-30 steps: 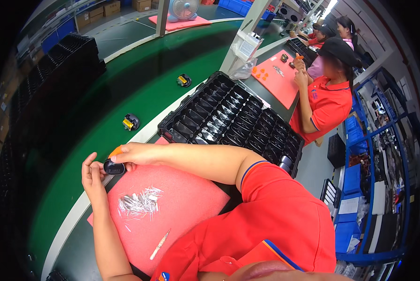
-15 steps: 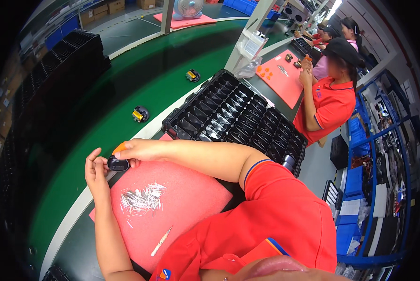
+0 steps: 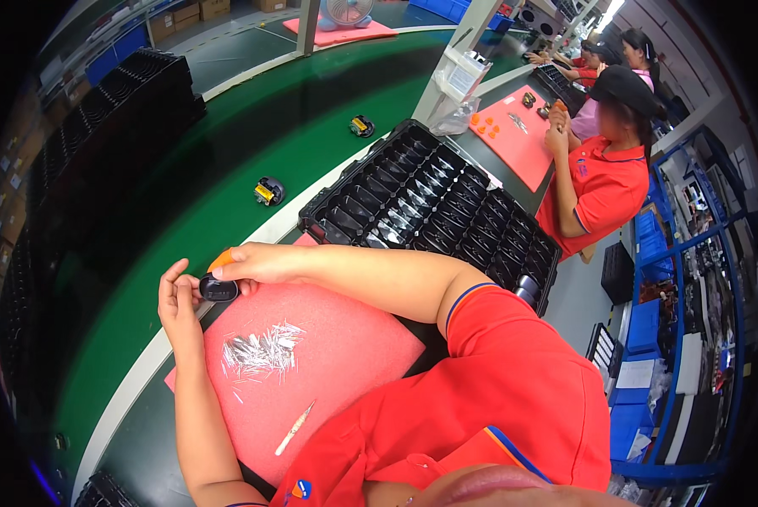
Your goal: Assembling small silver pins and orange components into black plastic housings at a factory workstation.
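A rounded black case point(image 3: 219, 288) is held above the far left edge of the pink foam mat point(image 3: 345, 329). My right hand point(image 3: 256, 262) closes on it from the right, thumb over a small orange piece point(image 3: 223, 258) against the case's top. My left hand point(image 3: 179, 300) is at the case's left side, thumb and bent fingers against its edge and index finger raised. Below the hands a heap of thin silvery pins point(image 3: 263, 350) lies on the mat. A slim pale pointed tool point(image 3: 294, 429) rests closer to my body. The case's underside is hidden.
A large black compartment tray point(image 3: 430, 198) stands beyond my right forearm. Black units with yellow parts point(image 3: 269, 192) sit on the green conveyor point(image 3: 193, 182). Stacked black trays point(image 3: 113, 127) rise beyond it. To the right a co-worker point(image 3: 607, 169) works at another pink mat point(image 3: 514, 139).
The units on the conveyor have shifted up and to the right. The black case has tipped slightly, showing more of its flat face, while both hands stay on it. The whole view has shifted a little.
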The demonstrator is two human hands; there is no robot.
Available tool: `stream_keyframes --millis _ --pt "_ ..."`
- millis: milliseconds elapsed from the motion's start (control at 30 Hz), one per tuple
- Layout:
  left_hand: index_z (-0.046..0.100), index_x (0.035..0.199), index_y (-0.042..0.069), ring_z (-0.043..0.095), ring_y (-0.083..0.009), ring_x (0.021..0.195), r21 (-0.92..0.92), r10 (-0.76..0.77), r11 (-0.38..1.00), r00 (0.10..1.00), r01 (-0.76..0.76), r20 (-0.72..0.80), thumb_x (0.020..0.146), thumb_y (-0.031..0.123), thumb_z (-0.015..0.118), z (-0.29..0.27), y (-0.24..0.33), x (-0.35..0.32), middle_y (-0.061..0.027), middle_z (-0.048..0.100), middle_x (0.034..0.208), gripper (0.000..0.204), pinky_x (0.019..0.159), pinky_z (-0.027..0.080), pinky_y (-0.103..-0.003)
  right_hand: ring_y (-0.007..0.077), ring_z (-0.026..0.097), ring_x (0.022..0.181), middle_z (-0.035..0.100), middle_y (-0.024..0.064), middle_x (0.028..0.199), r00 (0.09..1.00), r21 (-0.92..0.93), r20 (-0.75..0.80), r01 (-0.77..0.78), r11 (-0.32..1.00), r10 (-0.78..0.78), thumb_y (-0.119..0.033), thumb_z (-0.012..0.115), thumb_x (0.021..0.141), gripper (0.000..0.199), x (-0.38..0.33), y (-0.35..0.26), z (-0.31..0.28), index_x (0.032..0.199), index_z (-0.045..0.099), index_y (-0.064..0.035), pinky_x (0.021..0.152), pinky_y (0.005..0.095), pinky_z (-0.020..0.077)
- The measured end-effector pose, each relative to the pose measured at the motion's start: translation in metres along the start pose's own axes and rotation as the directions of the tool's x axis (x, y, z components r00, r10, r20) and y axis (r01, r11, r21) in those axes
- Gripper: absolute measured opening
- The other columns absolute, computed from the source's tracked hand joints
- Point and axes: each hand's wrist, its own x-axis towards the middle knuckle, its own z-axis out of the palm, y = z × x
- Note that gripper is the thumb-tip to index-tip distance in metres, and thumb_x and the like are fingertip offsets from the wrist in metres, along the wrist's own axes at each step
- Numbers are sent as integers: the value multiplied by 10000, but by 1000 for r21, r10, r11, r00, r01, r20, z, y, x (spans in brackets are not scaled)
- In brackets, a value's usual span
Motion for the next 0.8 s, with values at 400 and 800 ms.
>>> stream_keyframes --millis 400,800 --pt "566 1143 27 435 -41 679 5 -16 1000 1000 16 0 961 155 464 0 2 0 31 530 798 245 626 358 -179 66 519 632 586 1 843 1000 -9 7 8 1000 -8 -367 510 938 353 -1 -2 0 1095 587 -60 570 213 429" --pt "565 1157 28 417 -31 665 -5 -19 1000 1000 19 -7 961 176 477 -2 -2 0 37 526 800 261 608 337 -167 80 532 630 589 7 819 1000 -25 -3 3 1000 -3 -365 506 935 345 -2 -3 2 1075 586 -59 570 224 441"
